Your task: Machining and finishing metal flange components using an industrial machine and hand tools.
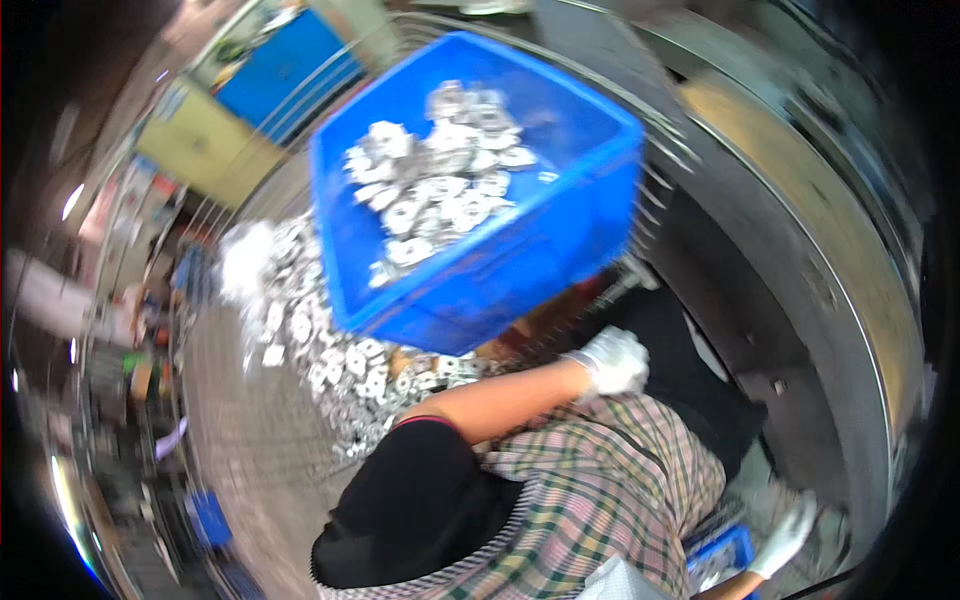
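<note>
My left hand [614,362], in a white glove, rests by my lap beside the checked cloth and black trousers. Its fingers are curled in, and whatever they may hold is hidden. Low on the right, my right hand [788,535], also gloved in white, reaches out with its fingers stretched. It is a little blurred and nothing shows in it. Close to that hand stands a small blue bin [738,548] with grey-white pieces inside. In front of me, a large blue crate [520,270] stands tilted in the picture, partly filled with small silvery metal parts [440,190].
A heap of similar metal parts [350,370] lies on the worn table [250,410], beside a clear plastic bag [250,265]. Wire railing [660,140] runs behind the crate. A grey metal machine panel [780,260] curves along the right. Yellow cabinets [205,140] stand at the back left.
</note>
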### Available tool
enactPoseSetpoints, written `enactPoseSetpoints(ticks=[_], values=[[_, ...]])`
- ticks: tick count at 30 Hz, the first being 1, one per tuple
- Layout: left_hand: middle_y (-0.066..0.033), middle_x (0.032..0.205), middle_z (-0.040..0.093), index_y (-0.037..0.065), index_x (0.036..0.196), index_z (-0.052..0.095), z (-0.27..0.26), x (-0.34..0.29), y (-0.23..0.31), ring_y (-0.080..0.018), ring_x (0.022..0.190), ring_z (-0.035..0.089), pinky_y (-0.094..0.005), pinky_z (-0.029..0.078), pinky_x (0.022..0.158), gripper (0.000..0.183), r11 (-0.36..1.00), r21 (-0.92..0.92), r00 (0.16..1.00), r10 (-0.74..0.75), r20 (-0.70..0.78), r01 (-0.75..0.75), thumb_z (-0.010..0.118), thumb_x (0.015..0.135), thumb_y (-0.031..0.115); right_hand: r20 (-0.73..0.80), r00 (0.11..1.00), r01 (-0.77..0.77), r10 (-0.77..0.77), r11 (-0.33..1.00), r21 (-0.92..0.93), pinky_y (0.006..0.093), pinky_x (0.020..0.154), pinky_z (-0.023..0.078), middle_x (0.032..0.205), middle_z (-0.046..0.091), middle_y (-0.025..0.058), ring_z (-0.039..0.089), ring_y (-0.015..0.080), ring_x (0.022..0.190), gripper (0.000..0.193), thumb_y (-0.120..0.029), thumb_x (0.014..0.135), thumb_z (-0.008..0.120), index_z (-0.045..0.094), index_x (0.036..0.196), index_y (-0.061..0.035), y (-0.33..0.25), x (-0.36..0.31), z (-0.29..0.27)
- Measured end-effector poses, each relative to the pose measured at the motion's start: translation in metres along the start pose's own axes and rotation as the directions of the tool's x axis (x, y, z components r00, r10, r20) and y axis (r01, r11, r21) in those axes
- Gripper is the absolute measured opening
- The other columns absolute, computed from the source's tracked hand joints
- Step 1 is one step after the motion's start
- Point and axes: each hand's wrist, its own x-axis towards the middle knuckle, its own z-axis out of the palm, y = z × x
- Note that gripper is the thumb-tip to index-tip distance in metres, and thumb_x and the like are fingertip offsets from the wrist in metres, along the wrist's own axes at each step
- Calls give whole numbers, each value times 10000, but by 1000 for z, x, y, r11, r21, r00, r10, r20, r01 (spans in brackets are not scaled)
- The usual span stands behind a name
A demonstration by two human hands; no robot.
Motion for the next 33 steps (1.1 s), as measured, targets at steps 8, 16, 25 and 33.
enactPoseSetpoints(ticks=[8, 16, 25, 33], values=[[-111, 885, 733, 108, 888, 738, 26, 4, -4, -327, 918, 700, -435, 547, 806, 115, 858, -508, 895, -285, -343, 79, 655, 809, 124, 527, 782, 493, -333, 848, -196, 457, 886, 507, 1103, 664, 179, 623, 368, 1033, 414, -154, 764, 759, 686, 1164, -74, -97, 3, 169], [-97, 914, 698, 17, 982, 667, 19, 16, -5, -236, 901, 677, -366, 535, 822, 159, 370, -907, 811, -455, -367, -203, 547, 957, 118, 431, 859, 452, -276, 805, -385, 475, 836, 538, 1053, 714, 166, 681, 360, 956, 387, -356, 859, 689, 719, 1190, -157, -80, 31, 157], [-143, 978, 703, 102, 974, 733, -26, 64, -52, -328, 920, 677, -432, 547, 812, 218, 945, -255, 695, -42, -718, -206, 525, 906, 103, 128, 992, -11, 10, 1000, 6, 374, 1055, 443, 1260, 668, 194, 616, 323, 1214, 381, -92, 873, 582, 660, 1241, -27, -63, 83, 119], [-97, 1012, 726, 63, 1059, 692, -83, 117, -68, -284, 987, 693, -366, 536, 906, 226, 979, -122, 610, 2, -793, -162, 545, 902, -6, -81, 993, 78, -90, 987, -137, 459, 843, 522, 923, 688, 164, 652, 374, 942, 207, -28, 726, 617, 655, 919, -91, -73, 138, 91]])
